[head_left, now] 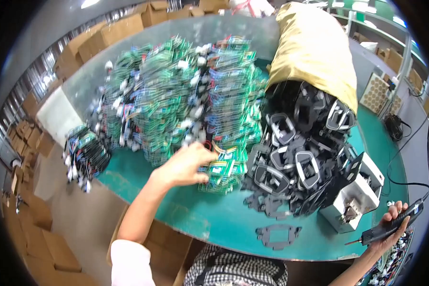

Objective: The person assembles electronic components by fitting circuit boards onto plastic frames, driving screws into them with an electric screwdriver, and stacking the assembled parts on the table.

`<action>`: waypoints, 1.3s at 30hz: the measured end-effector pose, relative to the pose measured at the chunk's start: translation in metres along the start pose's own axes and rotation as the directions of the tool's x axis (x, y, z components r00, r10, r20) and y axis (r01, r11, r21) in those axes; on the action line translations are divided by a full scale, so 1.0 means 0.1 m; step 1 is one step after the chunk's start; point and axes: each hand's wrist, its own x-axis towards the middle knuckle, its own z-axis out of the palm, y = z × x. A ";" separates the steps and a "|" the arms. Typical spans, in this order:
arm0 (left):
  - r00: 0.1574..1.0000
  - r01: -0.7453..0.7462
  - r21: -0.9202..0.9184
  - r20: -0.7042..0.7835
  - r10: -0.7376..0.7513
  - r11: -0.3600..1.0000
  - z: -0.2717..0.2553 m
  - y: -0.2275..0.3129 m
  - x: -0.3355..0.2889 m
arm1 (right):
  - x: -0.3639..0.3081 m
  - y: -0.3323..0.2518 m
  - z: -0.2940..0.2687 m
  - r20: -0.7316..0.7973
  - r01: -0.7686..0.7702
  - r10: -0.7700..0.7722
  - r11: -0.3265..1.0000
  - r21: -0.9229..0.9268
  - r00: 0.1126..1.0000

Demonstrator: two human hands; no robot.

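Note:
My left hand (188, 164) reaches to the near edge of a stack of green circuit boards (224, 169) with coloured wires. Its thumb and fingers are apart at the boards' left side, slightly blurred, and no board is visibly lifted. At the far right, my right hand (394, 228) is wrapped round a black electric screwdriver (400, 221), its bit pointing left and its cord running up behind. A flat black plastic frame (278, 237) lies by itself near the table's front edge. Left of that, nothing is held by either hand except the screwdriver.
Tall stacks of wired circuit boards (162, 100) fill the green table's (195, 217) back left. A yellow sack (317, 52) spills black plastic frames (307, 169) at the right. Beside them stands a metal screw feeder box (350, 205). A darker board bundle (86, 152) sits at the left edge.

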 end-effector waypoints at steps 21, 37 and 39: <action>0.689 -0.155 -0.330 -0.712 -0.138 0.931 0.04 0.62 -0.66 | 0.38 0.34 0.43 -0.038 0.086 -0.147 0.751 -0.655 0.988; 0.986 -0.020 -0.117 -0.165 0.000 0.993 0.81 1.67 -0.25 | 0.11 0.64 0.40 -0.007 -0.076 0.081 0.903 -0.423 0.997; 0.992 -0.020 -0.159 -0.127 0.000 0.987 0.87 1.74 -0.19 | -0.03 0.75 0.50 -0.015 -0.056 0.054 0.923 -0.382 0.998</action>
